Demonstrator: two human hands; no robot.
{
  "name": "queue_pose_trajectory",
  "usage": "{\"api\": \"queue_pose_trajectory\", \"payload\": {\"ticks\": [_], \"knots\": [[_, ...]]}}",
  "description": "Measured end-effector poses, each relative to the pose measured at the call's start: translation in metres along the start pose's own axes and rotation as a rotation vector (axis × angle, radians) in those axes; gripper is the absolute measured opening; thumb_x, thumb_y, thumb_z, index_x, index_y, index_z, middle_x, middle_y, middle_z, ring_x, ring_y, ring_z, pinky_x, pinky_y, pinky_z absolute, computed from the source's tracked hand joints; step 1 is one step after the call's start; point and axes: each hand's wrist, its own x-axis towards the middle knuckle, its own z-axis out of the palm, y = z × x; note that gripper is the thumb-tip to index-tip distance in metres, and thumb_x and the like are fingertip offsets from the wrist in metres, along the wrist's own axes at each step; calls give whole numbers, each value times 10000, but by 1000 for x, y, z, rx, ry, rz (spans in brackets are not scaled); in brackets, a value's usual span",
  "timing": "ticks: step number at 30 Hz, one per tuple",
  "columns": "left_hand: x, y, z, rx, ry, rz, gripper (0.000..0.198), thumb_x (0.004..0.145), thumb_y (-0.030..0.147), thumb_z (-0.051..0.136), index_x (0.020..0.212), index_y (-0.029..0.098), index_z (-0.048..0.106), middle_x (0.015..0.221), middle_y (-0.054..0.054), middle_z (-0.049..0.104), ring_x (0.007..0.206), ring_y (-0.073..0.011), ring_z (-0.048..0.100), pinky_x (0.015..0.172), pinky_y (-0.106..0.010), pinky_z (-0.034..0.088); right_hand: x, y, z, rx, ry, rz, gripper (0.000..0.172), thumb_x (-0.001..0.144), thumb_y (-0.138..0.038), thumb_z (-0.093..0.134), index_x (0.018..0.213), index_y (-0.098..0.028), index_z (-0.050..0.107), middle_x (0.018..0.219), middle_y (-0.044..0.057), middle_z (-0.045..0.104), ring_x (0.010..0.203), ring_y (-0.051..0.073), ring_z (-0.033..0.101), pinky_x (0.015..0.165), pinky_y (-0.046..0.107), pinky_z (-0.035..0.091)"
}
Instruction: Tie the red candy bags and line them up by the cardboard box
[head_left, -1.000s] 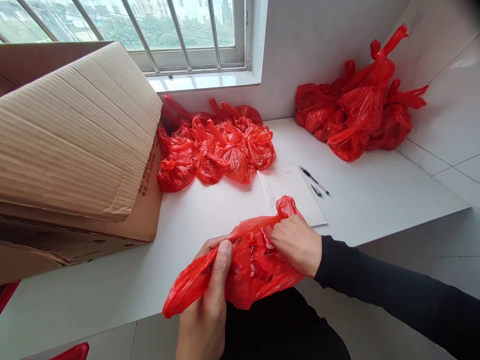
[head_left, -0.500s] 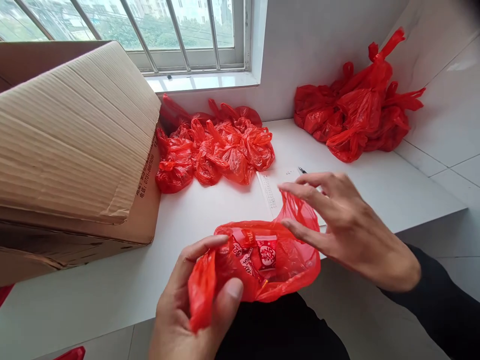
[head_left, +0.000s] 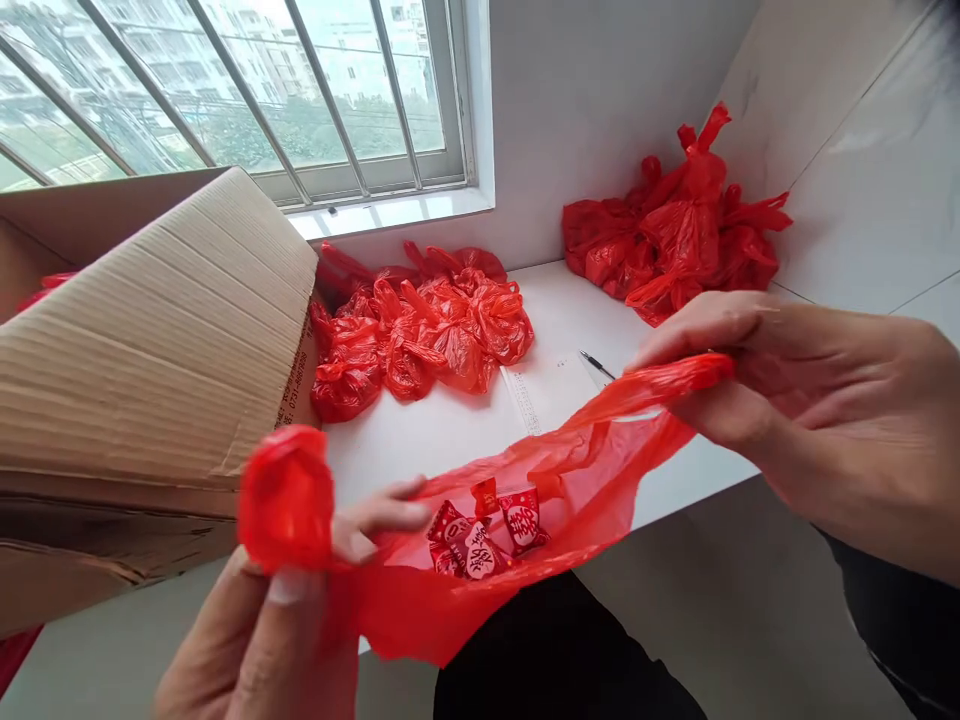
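Observation:
A red plastic bag [head_left: 450, 610] is stretched between my two hands, its mouth facing up toward me. Inside it lie several red wrapped candies [head_left: 480, 545] with printed characters. My left hand [head_left: 277, 610] is closed on one handle, which bunches up in a loop above the thumb. My right hand [head_left: 780, 390] pinches the other handle between thumb and fingers, higher and to the right. The bag hangs over the table's front edge, above my dark-clothed lap.
Left stands a large open cardboard box [head_left: 172, 350]. Tied red bags [head_left: 442, 330] sit below the barred window, and another heap of red bags [head_left: 682, 230] fills the back right corner. A pen [head_left: 596, 364] and printed paper [head_left: 523, 400] lie on the white table [head_left: 420, 435].
My right hand has taken hold of the right handle and drawn it out to the right. My left hand has shifted left with its handle, so the bag is pulled wide.

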Motion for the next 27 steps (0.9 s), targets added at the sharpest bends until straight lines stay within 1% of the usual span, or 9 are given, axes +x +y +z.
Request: {"api": "queue_pose_trajectory", "payload": {"ticks": [2,4,7,11,13,15,20,22,27], "knots": [[6,8,9,-194,-120,-121,260,918,504,590,814,282,678,484,33,534,533,-167,616,585,-300,576,2,-8,-3,69,-8,-7,80,960,-274,629,941,-320,691,868,-31,707,752,154,685,660,265,570],[9,14,22,-209,-194,-184,242,899,481,626,834,254,678,393,84,334,355,-81,376,421,-198,445,5,-15,2,153,-51,-12,82,935,-237,649,918,-308,688,835,-43,697,701,133,670,603,229,559],[1,20,44,11,-280,-105,187,851,407,699,979,273,681,562,59,527,466,-94,484,475,-188,481,8,-25,17,249,-178,-17,110,914,-173,636,901,-275,676,820,-59,700,686,113,658,585,199,551],[-12,19,56,261,-484,52,161,708,274,742,866,282,710,792,-5,696,727,-210,657,661,-281,566,7,-34,36,206,-251,-175,123,899,-163,647,905,-282,677,1052,-59,709,996,119,649,890,210,540],[-12,15,53,254,-526,-41,65,736,320,711,733,264,678,750,-14,687,691,-217,642,592,-281,540,6,-31,39,119,-304,-274,157,856,-258,743,995,-317,701,1279,-56,651,1205,153,570,1026,247,478],[-8,10,48,166,-481,-192,253,819,425,675,657,241,614,654,-3,625,614,-176,589,571,-258,508,6,-23,39,57,-368,-301,345,848,-366,773,1174,-320,672,1354,-18,624,1259,185,543,1073,296,446],[4,4,46,-127,-466,-471,394,965,560,490,946,211,672,542,32,532,538,-124,508,580,-226,441,1,-6,33,147,-373,-135,95,978,-244,617,1024,-225,698,916,-11,716,851,121,655,795,229,496],[7,6,44,-158,-535,-437,365,965,526,518,1078,217,676,677,0,636,667,-153,597,670,-250,482,-3,-4,31,210,-446,-117,47,952,-241,659,934,-233,701,849,-33,693,791,104,637,736,208,477],[12,11,34,61,-793,-111,177,899,359,675,842,195,710,797,-3,643,713,-115,562,684,-212,456,-1,5,43,365,-454,-65,156,996,-348,604,1104,-257,672,1072,-14,697,1023,134,624,911,229,455]]}}
